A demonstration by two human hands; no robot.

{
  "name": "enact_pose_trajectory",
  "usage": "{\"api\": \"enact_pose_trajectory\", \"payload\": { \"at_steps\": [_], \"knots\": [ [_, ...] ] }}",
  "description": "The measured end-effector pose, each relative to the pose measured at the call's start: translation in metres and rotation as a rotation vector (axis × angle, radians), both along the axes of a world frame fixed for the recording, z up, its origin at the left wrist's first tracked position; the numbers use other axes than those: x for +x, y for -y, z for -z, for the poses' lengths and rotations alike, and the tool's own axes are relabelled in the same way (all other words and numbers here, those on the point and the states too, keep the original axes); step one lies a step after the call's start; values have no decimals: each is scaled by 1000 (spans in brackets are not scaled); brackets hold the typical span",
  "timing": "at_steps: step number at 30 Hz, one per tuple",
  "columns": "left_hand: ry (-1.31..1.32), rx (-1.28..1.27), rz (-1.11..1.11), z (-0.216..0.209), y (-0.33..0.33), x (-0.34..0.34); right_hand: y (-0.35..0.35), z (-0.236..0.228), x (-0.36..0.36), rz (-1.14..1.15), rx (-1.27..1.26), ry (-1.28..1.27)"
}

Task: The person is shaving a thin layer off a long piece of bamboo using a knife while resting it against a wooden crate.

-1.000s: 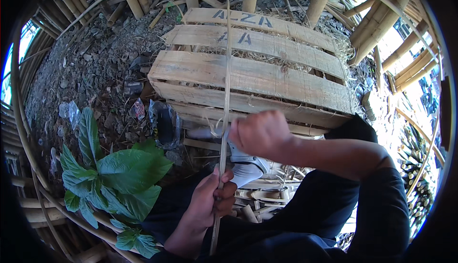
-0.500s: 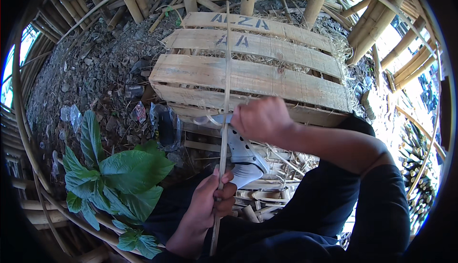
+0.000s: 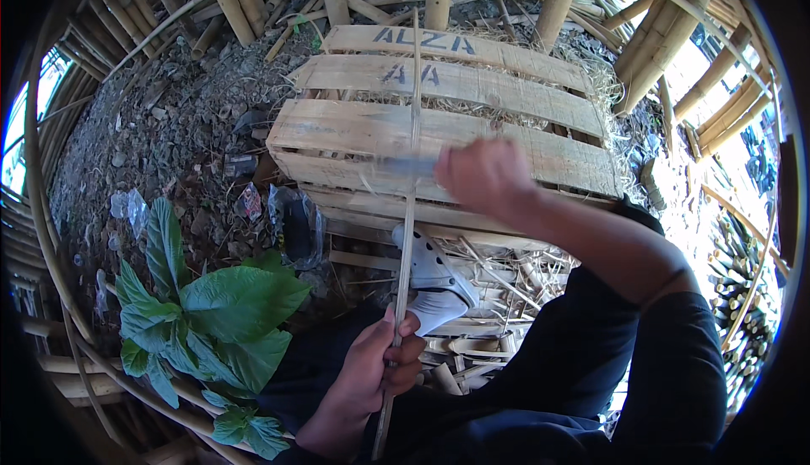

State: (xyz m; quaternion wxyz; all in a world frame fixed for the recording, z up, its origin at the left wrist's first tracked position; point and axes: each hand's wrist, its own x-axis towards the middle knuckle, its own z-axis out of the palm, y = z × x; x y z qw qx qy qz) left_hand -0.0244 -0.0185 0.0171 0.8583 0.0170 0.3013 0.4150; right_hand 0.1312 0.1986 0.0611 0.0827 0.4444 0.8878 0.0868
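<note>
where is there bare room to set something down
Widest patch: top of the slatted wooden crate, right of the bamboo strip, beyond the right hand. Smaller: left of the strip, beyond the blurred knife. Crowded: in front of the crate, with the clog and bamboo offcuts.

A pale strip is standing lengthwise, and a knife is lying across it.
The strip (image 3: 408, 237), long, narrow and light tan, is running from the lower edge of the view to near the top, leaning slightly right as it rises and bending very little. Its lower part is passing through the closed left hand (image 3: 384, 364), with a short end emerging below. The knife (image 3: 395, 164) is jutting leftward from the right fist (image 3: 489, 174), roughly level and crossing the strip above its middle. Its blade is showing only as a greyish blur, its handle is hiding inside the fist, and its exact contact is remaining unclear.
</note>
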Motion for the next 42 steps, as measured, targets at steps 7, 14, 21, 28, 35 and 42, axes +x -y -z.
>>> {"api": "enact_pose_trajectory", "payload": {
  "at_steps": [7,14,21,28,35,42],
  "knots": [
    [-10,5,27,3,-7,2,48,6,3,-206,-86,-290],
    [-21,12,3,6,-7,-1,44,19,0,-135,53,-232],
    [21,-18,40,1,-2,6,-3,2,7,100,-30,-236],
    [-9,-12,35,-4,-5,2,9,15,20,-408,487,-403],
    [-34,-5,51,-2,0,-3,17,1,8,-227,-86,-184],
    [-31,-41,28,-6,-3,1,48,-1,6,-308,-215,-111]
  ]
}}
